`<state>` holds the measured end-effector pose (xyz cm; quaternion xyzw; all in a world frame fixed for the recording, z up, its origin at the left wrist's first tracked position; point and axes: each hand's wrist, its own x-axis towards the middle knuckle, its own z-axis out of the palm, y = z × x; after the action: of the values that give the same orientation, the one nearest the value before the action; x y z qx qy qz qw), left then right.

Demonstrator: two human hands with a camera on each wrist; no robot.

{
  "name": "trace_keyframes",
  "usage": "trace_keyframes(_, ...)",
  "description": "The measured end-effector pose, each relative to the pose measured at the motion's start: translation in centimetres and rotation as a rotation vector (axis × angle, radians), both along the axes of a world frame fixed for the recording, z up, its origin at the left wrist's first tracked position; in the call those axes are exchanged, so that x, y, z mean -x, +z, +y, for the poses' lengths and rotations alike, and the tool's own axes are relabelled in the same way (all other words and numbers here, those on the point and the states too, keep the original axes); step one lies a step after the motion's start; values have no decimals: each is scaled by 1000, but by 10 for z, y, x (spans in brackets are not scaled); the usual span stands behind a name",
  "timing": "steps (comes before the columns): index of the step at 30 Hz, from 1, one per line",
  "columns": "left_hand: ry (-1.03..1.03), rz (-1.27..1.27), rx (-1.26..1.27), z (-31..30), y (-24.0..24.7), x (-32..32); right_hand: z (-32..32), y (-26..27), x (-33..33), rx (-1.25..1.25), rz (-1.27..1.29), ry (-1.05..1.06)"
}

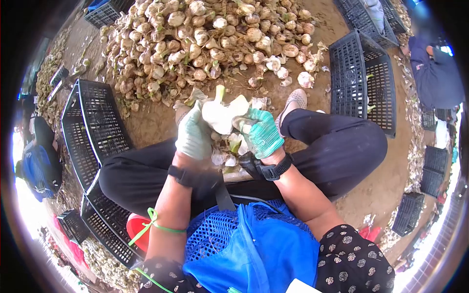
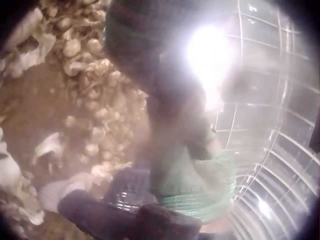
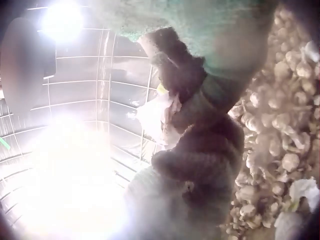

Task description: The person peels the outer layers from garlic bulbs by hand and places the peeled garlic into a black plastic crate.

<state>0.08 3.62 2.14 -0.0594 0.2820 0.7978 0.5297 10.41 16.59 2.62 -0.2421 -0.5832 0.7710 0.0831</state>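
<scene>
A large white garlic bulb (image 1: 221, 115) with a short pale green stem is held between both hands above the lap. My left hand (image 1: 192, 135), in a whitish glove, grips its left side. From the right, my right hand (image 1: 264, 134) in a green and white glove pinches the bulb, its bare thumb and fingertips against the white skin. In the right wrist view part of the garlic bulb (image 3: 159, 120) shows pale between the fingers, against strong glare. The left wrist view is hazy, with the right hand's glove (image 2: 197, 185) low in it and the bulb washed out.
A big heap of garlic bulbs (image 1: 205, 44) lies on the dirt floor ahead. Black plastic crates stand at left (image 1: 93, 122) and right (image 1: 362, 80). Loose garlic skins (image 1: 229, 151) lie below the hands. Another person (image 1: 435, 71) sits at far right.
</scene>
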Motion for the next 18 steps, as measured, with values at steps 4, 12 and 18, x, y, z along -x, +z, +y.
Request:
trace_keyframes(4, 72, -19, 181, 9, -7, -9, -2, 2, -2, 517, 104, -18)
trace_keyframes(12, 133, 745, 554, 11, 10, -9, -6, -3, 6, -500, 114, 170)
trace_keyframes(18, 356, 620, 445, 2, 10, 0, 40, -67, 27, -1022, -700, 169)
